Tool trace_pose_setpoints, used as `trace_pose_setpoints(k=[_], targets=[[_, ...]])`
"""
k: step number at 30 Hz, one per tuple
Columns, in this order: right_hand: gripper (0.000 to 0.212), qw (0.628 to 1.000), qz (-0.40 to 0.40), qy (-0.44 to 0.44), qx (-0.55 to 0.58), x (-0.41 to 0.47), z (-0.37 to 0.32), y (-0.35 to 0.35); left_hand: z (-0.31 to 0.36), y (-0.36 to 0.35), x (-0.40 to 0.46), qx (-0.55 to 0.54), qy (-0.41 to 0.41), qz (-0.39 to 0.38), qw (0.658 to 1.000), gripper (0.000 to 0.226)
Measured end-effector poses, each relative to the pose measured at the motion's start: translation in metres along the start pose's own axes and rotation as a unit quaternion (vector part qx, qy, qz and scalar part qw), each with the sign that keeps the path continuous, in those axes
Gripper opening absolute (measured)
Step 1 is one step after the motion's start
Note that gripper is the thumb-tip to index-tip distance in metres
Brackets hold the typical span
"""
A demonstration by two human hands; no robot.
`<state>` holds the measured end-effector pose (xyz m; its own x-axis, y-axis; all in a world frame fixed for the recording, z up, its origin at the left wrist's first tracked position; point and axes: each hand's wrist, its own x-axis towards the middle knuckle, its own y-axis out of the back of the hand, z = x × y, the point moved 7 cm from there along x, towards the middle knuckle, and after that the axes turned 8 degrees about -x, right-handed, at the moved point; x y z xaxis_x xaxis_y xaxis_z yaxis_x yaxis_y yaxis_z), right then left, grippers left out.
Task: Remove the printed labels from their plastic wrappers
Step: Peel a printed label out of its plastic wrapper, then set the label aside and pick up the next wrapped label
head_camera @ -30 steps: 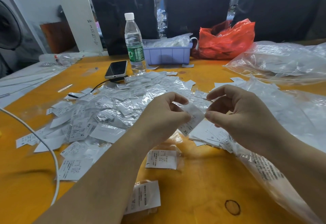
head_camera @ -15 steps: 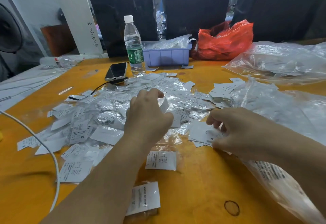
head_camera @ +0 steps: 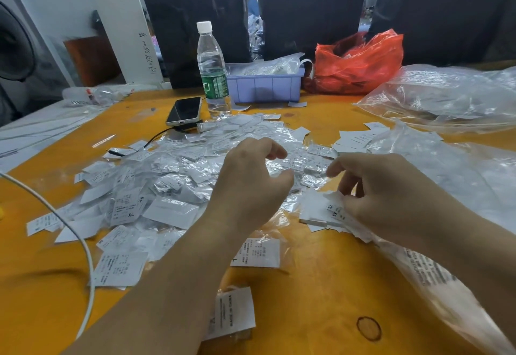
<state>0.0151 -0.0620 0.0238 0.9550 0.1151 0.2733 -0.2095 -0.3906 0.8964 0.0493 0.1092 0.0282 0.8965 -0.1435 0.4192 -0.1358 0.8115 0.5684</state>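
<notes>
A wide pile of wrapped labels (head_camera: pixel 178 175), white printed tags in crinkled clear plastic, covers the middle of the orange table (head_camera: pixel 321 298). My left hand (head_camera: pixel 251 184) hovers over the pile's right side with its fingers loosely curled and a gap between thumb and fingers; I see nothing in it. To the right lies a small stack of bare labels (head_camera: pixel 315 209). My right hand (head_camera: pixel 391 198) is at that stack, and its lower fingertips pinch the raised edge of the top label (head_camera: pixel 332 201), marked XS.
Behind the pile stand a phone (head_camera: pixel 185 110), a water bottle (head_camera: pixel 213 75), a lilac bin (head_camera: pixel 265 86) and a red bag (head_camera: pixel 360 64). Large clear plastic bags (head_camera: pixel 446 94) fill the right side. A white cable (head_camera: pixel 83 243) crosses the left. Single wrapped labels (head_camera: pixel 259 252) lie near me.
The two hands, which held one label together, have parted. The left went out over the pile and came back with nothing visible in it. The right dropped to the bare stack with the label.
</notes>
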Motion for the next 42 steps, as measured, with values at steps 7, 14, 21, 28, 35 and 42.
trace_pose_setpoints(k=[7, 14, 21, 28, 35, 42], targets=[[0.026, 0.991, 0.084, 0.053, 0.087, -0.002, -0.012, 0.014, 0.013, -0.011, -0.006, -0.119, -0.016, -0.072, 0.99, 0.008], [0.022, 0.978, 0.077, 0.064, 0.185, 0.001, -0.014, 0.012, 0.013, -0.012, -0.007, -0.113, -0.019, -0.096, 0.989, 0.006], [0.027, 0.953, 0.064, 0.042, 0.294, 0.004, -0.007, 0.01, 0.008, -0.013, -0.004, -0.103, 0.005, -0.101, 0.99, 0.02], [0.03, 0.905, 0.069, 0.017, 0.419, 0.003, -0.006, 0.014, -0.01, -0.025, -0.006, -0.132, 0.119, -0.167, 0.97, 0.018], [0.033, 0.926, 0.063, 0.048, 0.37, 0.002, -0.013, 0.012, -0.004, -0.023, -0.002, -0.364, 0.174, -0.162, 0.9, 0.013], [0.031, 0.954, 0.046, 0.096, 0.279, -0.002, -0.022, 0.007, -0.005, -0.02, -0.003, -0.402, 0.159, -0.117, 0.894, 0.037]])
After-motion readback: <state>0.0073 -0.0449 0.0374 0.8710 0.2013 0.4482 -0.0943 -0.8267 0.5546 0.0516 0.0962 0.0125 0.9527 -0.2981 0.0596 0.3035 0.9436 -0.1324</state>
